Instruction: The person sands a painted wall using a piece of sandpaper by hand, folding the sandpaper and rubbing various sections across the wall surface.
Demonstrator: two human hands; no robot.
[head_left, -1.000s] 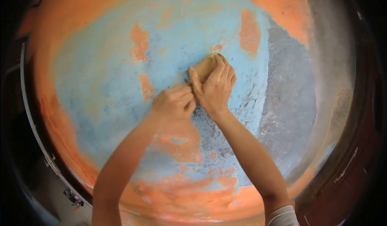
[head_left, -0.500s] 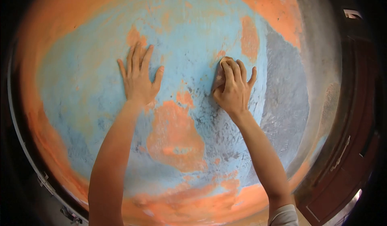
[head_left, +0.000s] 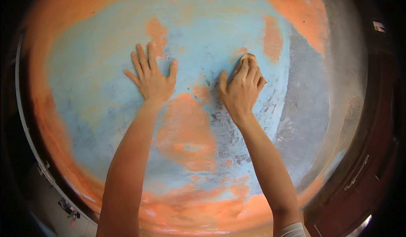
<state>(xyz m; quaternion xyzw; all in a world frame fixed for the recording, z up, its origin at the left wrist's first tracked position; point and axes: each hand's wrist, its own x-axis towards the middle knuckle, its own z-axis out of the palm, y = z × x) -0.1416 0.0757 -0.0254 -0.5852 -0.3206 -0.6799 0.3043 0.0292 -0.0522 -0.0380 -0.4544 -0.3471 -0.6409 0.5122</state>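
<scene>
The tan, thin, sheet-like pad (head_left: 248,57) lay right of centre in the upper half of the frame, mostly hidden under the right hand (head_left: 243,87). That hand held it with fingers bent over it, while the thumb stood apart to the left. With only the fingers covering it, the pad could have slipped or buckled if pressure had fallen unevenly; the thumb seemed to add little grip.

The left hand (head_left: 154,82), left of centre, was spread wide and held nothing, its palm side against the broad, blue-and-orange painted wall (head_left: 97,63). Its fingertips met the lower edge of a narrow orange patch (head_left: 156,30); if the coating there was loose, leaning weight might have flaked or smeared it.

The dark-pitted, rough blue area (head_left: 234,139) below the right hand could have snagged the pad's edge or scraped a knuckle. Whether the pad was worn underneath could not be told.
</scene>
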